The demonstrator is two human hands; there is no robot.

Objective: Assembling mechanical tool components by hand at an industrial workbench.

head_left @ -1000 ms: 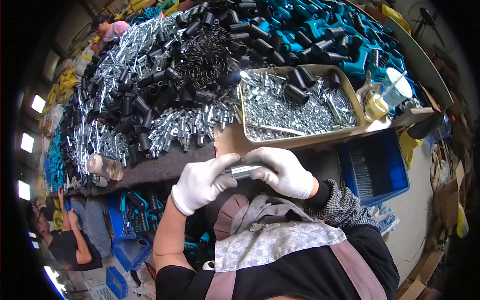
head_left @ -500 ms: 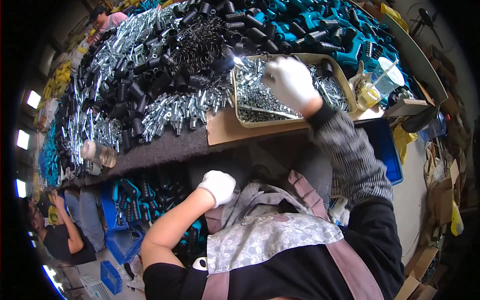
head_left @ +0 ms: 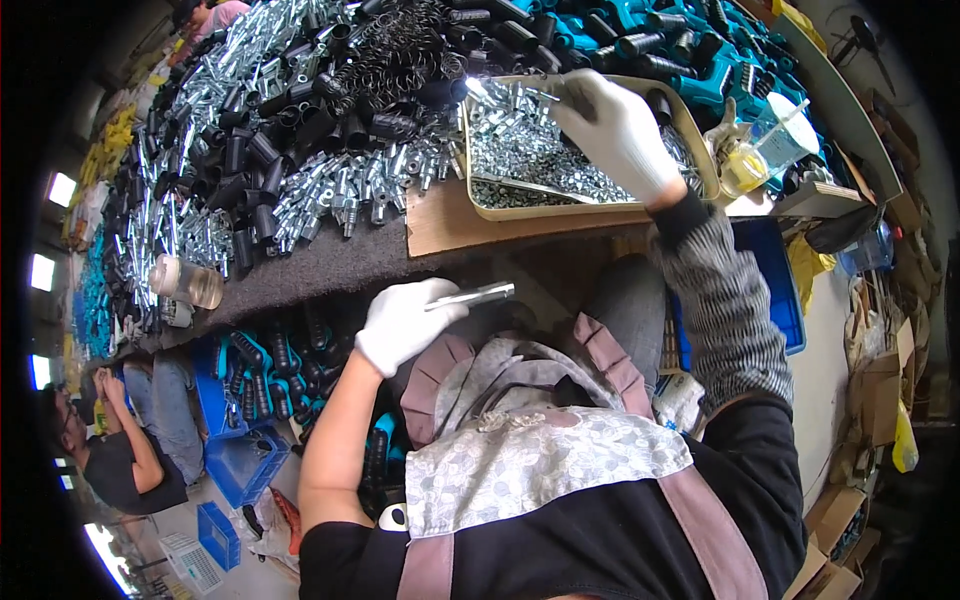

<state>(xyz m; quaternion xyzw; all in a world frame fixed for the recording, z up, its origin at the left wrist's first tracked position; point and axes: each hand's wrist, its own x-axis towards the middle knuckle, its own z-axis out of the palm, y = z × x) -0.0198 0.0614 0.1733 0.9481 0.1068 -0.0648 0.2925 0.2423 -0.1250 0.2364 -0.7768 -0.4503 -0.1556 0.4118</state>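
Observation:
My left hand [head_left: 405,322], in a white glove, is closed around a shiny metal rod [head_left: 485,295] above my lap. The rod's free end points to the right. Over a shallow cream tray [head_left: 560,210] of small metal parts [head_left: 525,150], my white-gloved right hand [head_left: 622,135] has its fingers curled together by the far rim. A thin shiny piece shows beside those fingertips, but I cannot make out what they hold. A long flat metal strip [head_left: 540,188] lies along the tray's near side.
Left of the tray spread metal sleeves [head_left: 335,185], black tubes [head_left: 240,155] and dark springs [head_left: 395,55]. Teal tool housings [head_left: 715,80] pile up beyond. A cup with a straw [head_left: 785,135] stands at the right. A clear bottle [head_left: 190,282] lies near the left edge. Another person [head_left: 125,455] sits at far left.
My left hand has risen from my lap, and the rod it holds now shows. My right hand has shifted slightly right over the tray. The table appears higher in the view.

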